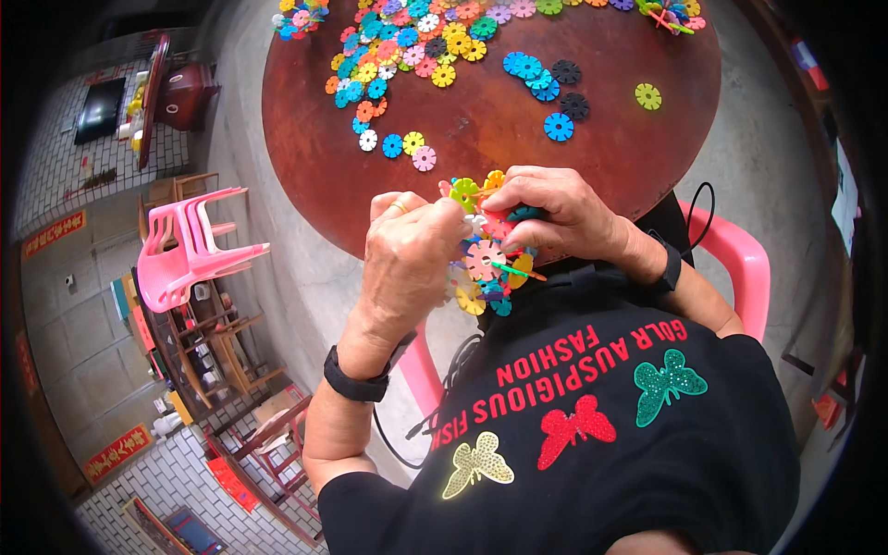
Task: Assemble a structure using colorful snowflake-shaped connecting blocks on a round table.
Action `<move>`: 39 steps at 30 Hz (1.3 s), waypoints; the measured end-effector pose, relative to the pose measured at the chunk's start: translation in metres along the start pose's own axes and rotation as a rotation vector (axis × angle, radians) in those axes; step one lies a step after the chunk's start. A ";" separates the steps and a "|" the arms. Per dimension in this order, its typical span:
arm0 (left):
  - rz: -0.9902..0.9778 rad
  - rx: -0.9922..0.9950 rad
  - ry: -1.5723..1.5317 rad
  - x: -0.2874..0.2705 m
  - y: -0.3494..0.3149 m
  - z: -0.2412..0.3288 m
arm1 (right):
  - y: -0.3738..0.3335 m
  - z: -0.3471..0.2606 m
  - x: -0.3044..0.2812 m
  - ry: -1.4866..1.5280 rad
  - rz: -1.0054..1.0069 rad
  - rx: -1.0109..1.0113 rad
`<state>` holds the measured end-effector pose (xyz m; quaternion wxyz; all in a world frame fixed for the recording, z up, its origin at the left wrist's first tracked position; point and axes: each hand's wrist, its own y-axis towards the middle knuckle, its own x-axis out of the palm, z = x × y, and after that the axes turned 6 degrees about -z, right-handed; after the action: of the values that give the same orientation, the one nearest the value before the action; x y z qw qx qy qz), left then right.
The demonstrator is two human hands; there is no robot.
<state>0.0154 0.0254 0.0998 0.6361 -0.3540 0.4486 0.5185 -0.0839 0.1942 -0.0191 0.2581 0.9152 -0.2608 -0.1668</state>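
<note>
Both hands meet over the near edge of the round table, around a cluster of interlocking plastic discs (486, 261) in pink, yellow, blue, green and orange. My left hand (407, 254) is closed against the cluster's left side, its fingertips partly hidden. From the other side my right hand (569, 213) pinches a dark teal notched disc (524, 213) between thumb and fingers, against the cluster. Thin green and orange sticks (518, 270) jut from the lower part of the cluster. Whether the teal disc is slotted in, I cannot tell.
Many loose notched discs (444, 74) spread over the far left of the brown round table (638, 157). Blue and black discs (559, 127) lie nearer. Other built clusters (301, 17) sit at the far rim. Pink plastic chairs (190, 250) stand left and right (740, 268). A black cable (708, 217) loops beside my right wrist.
</note>
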 end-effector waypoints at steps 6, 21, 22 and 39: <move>-0.024 0.039 0.158 -0.006 -0.005 0.002 | -0.002 -0.003 0.001 -0.013 -0.004 0.004; 0.102 0.003 0.106 -0.011 -0.004 0.000 | 0.000 -0.007 0.004 0.044 0.001 0.021; 0.100 0.003 0.105 -0.011 -0.003 0.000 | 0.000 -0.007 0.004 0.043 0.002 0.038; 0.101 -0.014 0.072 -0.002 -0.011 -0.004 | 0.001 -0.009 0.003 0.002 0.007 0.037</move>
<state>0.0248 0.0189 0.1003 0.5901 -0.3539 0.4846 0.5401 -0.0779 0.1953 -0.0123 0.2420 0.9190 -0.2669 -0.1603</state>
